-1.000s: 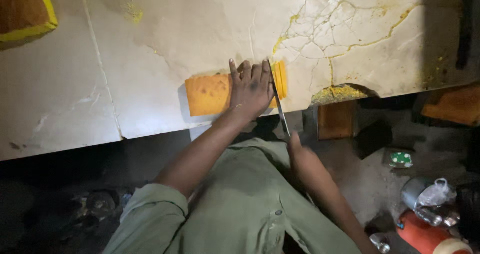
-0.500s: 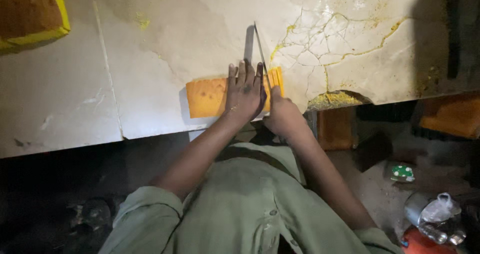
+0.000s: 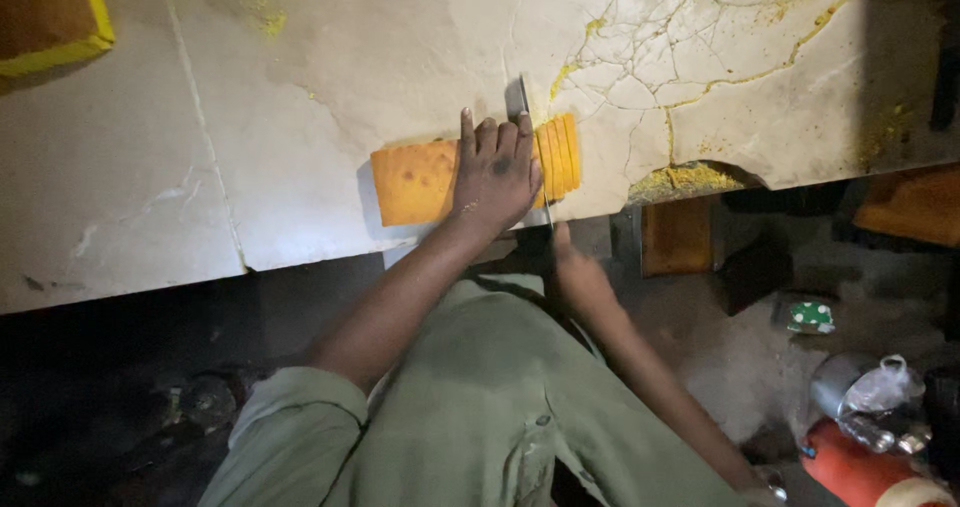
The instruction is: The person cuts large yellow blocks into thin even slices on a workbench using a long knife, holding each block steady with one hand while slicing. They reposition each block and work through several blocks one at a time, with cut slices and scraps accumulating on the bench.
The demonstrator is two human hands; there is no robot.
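We judge the orange loaf point(image 3: 418, 179) soft and crumbly, best held flat from above. It lies at the marble counter point(image 3: 300, 87) edge, slices point(image 3: 560, 155) at its three o'clock end. Our left hand point(image 3: 495, 172) presses it, fingers spread. Our right hand point(image 3: 575, 272) grips the knife point(image 3: 522, 102) handle, blade pointing twelve o'clock.

We see an orange-yellow loaf point(image 3: 415, 180) lying flat near the counter's edge, its right end already cut into thin upright slices point(image 3: 560, 155), perhaps six.
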